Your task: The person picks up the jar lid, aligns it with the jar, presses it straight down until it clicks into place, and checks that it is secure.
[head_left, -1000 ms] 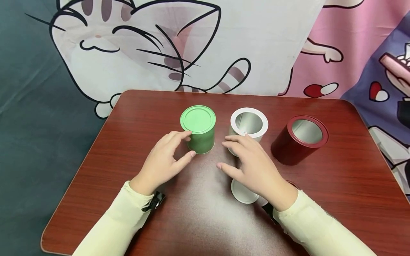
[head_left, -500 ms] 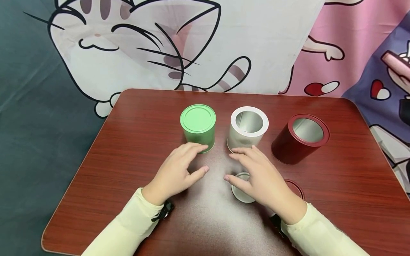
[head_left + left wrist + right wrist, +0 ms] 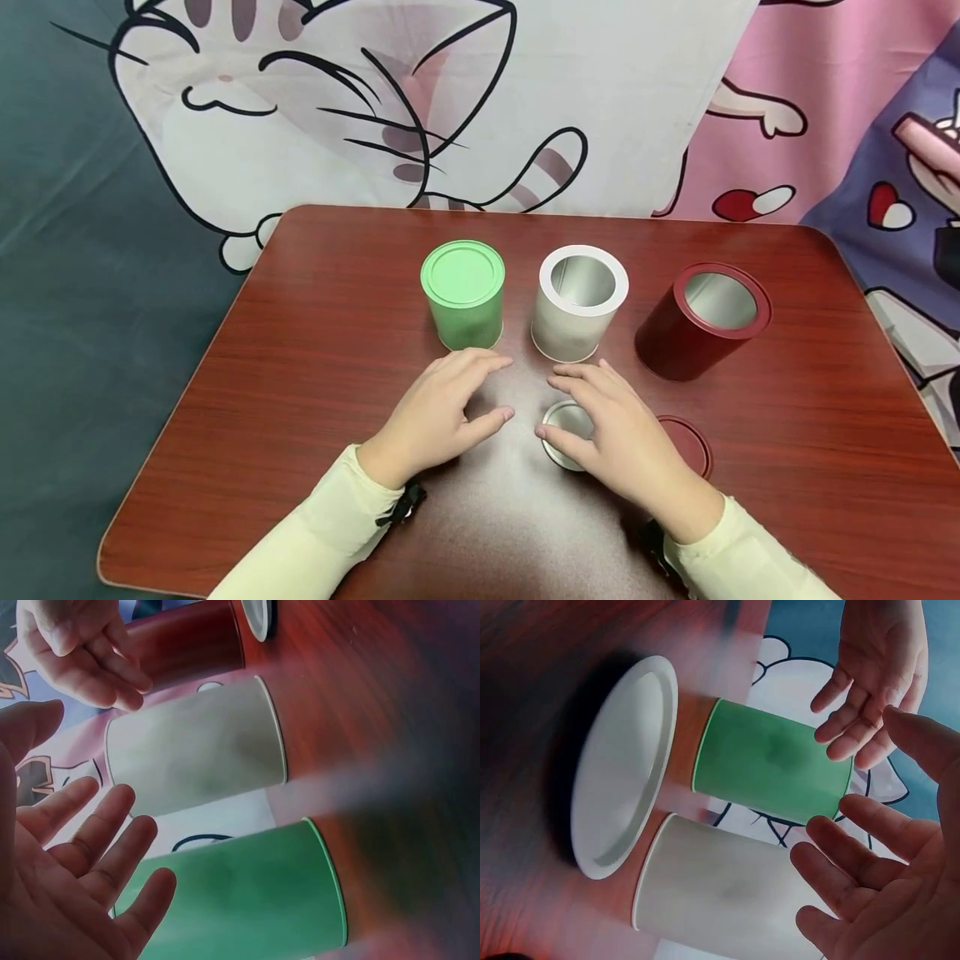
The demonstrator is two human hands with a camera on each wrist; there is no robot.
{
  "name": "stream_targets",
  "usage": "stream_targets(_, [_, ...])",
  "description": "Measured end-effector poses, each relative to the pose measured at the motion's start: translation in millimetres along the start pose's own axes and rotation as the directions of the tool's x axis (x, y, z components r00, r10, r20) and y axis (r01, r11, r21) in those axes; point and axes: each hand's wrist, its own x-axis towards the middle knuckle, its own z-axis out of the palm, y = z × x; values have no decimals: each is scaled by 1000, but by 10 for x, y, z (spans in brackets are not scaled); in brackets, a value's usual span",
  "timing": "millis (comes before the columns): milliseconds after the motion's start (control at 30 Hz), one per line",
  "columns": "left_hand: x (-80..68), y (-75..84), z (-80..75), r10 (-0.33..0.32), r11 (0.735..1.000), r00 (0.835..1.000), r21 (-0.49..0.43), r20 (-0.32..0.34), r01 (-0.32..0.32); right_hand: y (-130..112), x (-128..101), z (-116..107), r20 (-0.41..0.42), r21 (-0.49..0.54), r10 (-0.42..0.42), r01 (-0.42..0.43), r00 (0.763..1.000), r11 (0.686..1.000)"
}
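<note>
Now: both hands empty, fingers loose | left hand (image 3: 435, 412) near green tin (image 3: 463, 293) | right hand (image 3: 618, 433) over white lid (image 3: 564, 421) | lid likely light, stiff, slick; pinch its rim

Glossy wood-grain table (image 3: 300, 333); matt metal green tin (image 3: 465, 296).

Both hands hover just short of the green tin (image 3: 462, 293) — left hand (image 3: 438, 413) and right hand (image 3: 615, 430), fingers relaxed, holding nothing.

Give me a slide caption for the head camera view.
Two open hands, left hand and right hand, hover before a lidded green tin and open white tin.
</note>
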Motion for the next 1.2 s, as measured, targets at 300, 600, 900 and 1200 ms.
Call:
stream_targets(300, [-9,68,70,-3,1000,999,-19,36,3,41,-89,-15,-4,2,20,-20,1000,1000])
stream_targets(600, [-3,112,173,8,999,998,-38,65,-5,74,-177,-14,-12,-30,55,-55,998,998])
stream_targets(900, [4,161,293,19,999,995,-42,95,-15,119,-242,-6,-26,-31,54,-55,998,998])
stream_targets(1200, [-5,183,405,19,999,991,-39,132,-14,183,-295,9,-5,-24,63,-63,998,998])
